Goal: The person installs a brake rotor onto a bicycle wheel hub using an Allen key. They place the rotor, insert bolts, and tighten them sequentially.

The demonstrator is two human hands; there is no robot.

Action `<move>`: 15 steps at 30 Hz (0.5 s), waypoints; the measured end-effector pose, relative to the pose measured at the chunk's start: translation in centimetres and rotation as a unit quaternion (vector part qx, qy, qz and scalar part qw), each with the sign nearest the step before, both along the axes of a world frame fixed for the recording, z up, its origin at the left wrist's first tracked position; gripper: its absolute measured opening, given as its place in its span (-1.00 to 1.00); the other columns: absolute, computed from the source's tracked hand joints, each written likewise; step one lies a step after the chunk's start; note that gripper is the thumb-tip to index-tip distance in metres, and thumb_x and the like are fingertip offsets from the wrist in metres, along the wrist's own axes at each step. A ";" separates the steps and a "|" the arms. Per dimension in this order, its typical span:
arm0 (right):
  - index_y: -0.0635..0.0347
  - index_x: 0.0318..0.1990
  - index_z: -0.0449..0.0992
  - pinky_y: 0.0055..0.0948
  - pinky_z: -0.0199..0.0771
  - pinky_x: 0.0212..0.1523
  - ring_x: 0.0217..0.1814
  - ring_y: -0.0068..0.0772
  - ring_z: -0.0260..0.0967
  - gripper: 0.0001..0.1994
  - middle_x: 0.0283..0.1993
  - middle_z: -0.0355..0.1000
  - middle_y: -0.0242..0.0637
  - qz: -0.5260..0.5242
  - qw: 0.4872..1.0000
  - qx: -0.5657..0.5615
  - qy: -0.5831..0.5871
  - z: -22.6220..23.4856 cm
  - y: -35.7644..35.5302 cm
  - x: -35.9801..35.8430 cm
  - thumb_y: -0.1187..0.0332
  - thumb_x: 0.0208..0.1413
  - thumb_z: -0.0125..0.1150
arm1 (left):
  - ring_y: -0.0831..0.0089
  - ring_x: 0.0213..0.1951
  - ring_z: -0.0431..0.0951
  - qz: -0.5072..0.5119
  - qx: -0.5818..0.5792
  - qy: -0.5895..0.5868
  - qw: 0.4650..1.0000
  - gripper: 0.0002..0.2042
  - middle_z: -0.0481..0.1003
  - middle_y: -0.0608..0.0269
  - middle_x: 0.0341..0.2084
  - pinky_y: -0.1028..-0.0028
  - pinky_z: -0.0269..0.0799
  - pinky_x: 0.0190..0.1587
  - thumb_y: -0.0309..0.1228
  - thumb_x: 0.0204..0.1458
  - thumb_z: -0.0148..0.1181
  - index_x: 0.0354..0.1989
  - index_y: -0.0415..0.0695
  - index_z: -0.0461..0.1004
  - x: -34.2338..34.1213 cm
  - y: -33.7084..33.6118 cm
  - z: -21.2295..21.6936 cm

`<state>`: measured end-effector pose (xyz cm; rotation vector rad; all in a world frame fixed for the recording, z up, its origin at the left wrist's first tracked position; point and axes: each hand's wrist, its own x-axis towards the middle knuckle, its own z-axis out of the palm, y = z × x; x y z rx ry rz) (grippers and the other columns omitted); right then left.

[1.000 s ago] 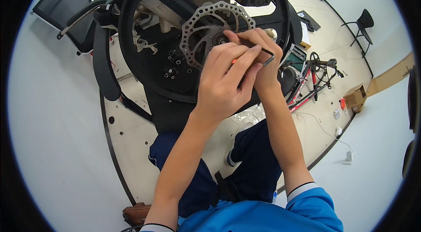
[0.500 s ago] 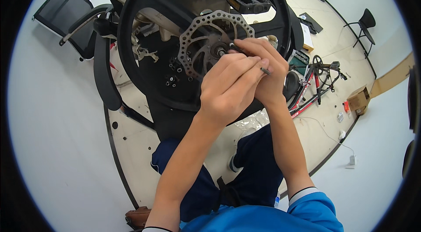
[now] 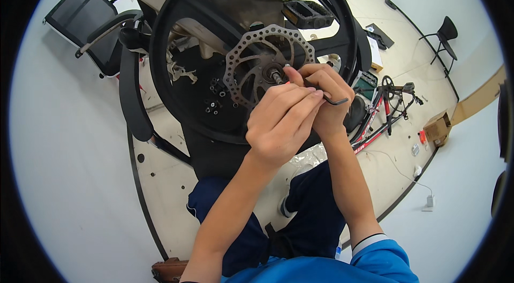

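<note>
A black L-shaped hex key [image 3: 337, 102] sticks out between my two hands, its bent end pointing right. My left hand [image 3: 281, 120] is closed, fingertips pinching the key. Curled round the same spot is my right hand [image 3: 327, 98], its thumb raised toward the axle; most of the key's length is hidden by fingers. Just beyond my hands is a drilled metal brake disc [image 3: 232, 71] on a black spoked wheel [image 3: 160, 85]. A threaded axle end [image 3: 276, 75] stands out of its hub, close to my fingertips.
Small nuts and bolts [image 3: 214, 105] lie on the black surface beneath the wheel. A pedal [image 3: 308, 14] on a crank hangs above the disc. Right of me, a red and black bike frame [image 3: 375, 117] lies on the floor. An office chair [image 3: 88, 21] stands at left, a cardboard box [image 3: 438, 128] at right.
The wheel and disc appear slightly lower and further right in view. The hex key has turned or shifted, so its bent end now shows past my fingers. Both hands stay together.
</note>
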<state>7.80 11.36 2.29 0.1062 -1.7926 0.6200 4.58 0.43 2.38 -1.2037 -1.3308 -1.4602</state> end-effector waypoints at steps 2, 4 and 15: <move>0.26 -0.50 0.48 -0.52 0.41 -0.51 -0.50 -0.41 0.44 -0.75 -0.39 0.54 -0.25 -0.010 1.000 0.006 -0.001 -0.1 0.2 0.0 0.56 -0.16 0.55 | 0.27 -0.28 0.62 0.007 0.002 -0.003 1.000 -0.75 0.61 0.14 -0.35 0.41 0.60 -0.21 -0.74 -0.20 0.42 -0.27 -0.31 0.64 0.2 0.3 0.3; 0.27 -0.47 0.49 -0.52 0.45 -0.44 -0.44 -0.38 0.47 -0.79 -0.36 0.55 -0.25 0.012 1.000 -0.005 0.003 0.2 -0.2 0.4 0.62 -0.17 0.48 | 0.24 -0.28 0.61 0.009 0.008 -0.018 1.000 -0.76 0.61 0.15 -0.34 0.38 0.58 -0.19 -0.78 -0.17 0.37 -0.28 -0.31 0.62 0.2 0.3 0.2; 0.31 -0.23 0.66 -0.40 0.65 -0.17 -0.17 -0.23 0.64 -0.72 -0.21 0.65 -0.19 0.075 0.997 -0.012 -0.029 0.3 0.3 1.2 0.72 -0.18 0.30 | 0.22 -0.28 0.60 0.024 0.018 -0.038 0.999 -0.70 0.60 0.14 -0.29 0.38 0.57 -0.23 -0.69 -0.22 0.41 -0.21 -0.29 0.68 0.4 -0.4 0.2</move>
